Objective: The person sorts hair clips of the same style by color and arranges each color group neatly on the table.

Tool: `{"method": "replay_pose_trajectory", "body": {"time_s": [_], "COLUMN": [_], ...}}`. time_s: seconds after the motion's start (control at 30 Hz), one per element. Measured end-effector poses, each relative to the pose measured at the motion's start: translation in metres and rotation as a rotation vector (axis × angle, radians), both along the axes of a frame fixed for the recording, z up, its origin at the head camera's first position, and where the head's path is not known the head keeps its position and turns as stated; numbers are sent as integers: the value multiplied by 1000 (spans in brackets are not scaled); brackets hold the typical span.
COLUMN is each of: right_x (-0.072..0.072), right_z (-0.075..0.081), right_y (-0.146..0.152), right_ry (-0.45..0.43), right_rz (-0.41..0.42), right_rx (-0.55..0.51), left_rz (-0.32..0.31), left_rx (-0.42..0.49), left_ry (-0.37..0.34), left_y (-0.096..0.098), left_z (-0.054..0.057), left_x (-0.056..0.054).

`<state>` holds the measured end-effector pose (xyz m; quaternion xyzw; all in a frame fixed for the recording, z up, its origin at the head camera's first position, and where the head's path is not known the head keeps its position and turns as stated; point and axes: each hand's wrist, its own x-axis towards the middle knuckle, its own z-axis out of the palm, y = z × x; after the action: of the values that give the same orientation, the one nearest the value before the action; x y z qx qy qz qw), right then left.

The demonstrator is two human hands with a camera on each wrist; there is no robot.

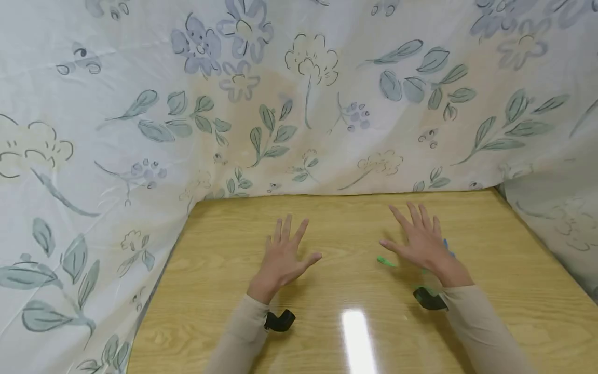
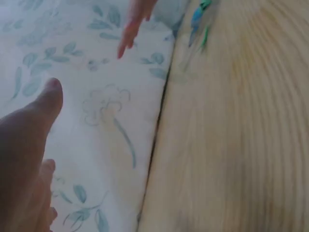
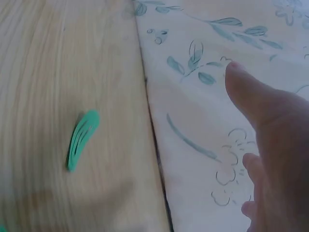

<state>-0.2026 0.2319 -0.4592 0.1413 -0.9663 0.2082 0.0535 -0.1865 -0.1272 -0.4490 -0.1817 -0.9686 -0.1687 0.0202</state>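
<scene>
My left hand (image 1: 284, 259) hovers over the wooden table with its fingers spread, holding nothing. On the other side my right hand (image 1: 422, 244) is likewise spread and bare, above the table. A green snap hair clip (image 1: 386, 261) lies just below and left of the right thumb; the right wrist view shows the slits in this clip (image 3: 83, 139). Partly behind the right hand, a blue item (image 1: 447, 246) shows. In the left wrist view, a blurred blue piece (image 2: 196, 20) and green pieces lie together; their kind is too blurred to tell.
The wooden table (image 1: 224, 234) has floral cloth (image 1: 308, 145) hanging along its back and left, with more cloth at the right. A black wrist mount (image 1: 280, 321) sits at the left sleeve, another (image 1: 429, 299) at the right. Light glares on the table (image 1: 357, 337) at front.
</scene>
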Motion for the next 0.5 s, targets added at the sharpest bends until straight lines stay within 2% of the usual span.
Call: {"method": "replay_pose_trajectory", "body": {"time_s": [0.23, 0.37, 0.5], "right_x": [4, 3, 4], "right_z": [-2, -7, -4], "right_y": [17, 28, 36], "right_ry": [-8, -10, -57], "right_rz": [50, 93, 135], "right_rx": [-29, -102, -196], "left_rz": [-126, -212, -277], "left_rx": [0, 15, 73], "left_ry": [32, 38, 18], "left_y": [23, 37, 51], "left_z": [-6, -7, -10], "left_x": [-1, 0, 2]}}
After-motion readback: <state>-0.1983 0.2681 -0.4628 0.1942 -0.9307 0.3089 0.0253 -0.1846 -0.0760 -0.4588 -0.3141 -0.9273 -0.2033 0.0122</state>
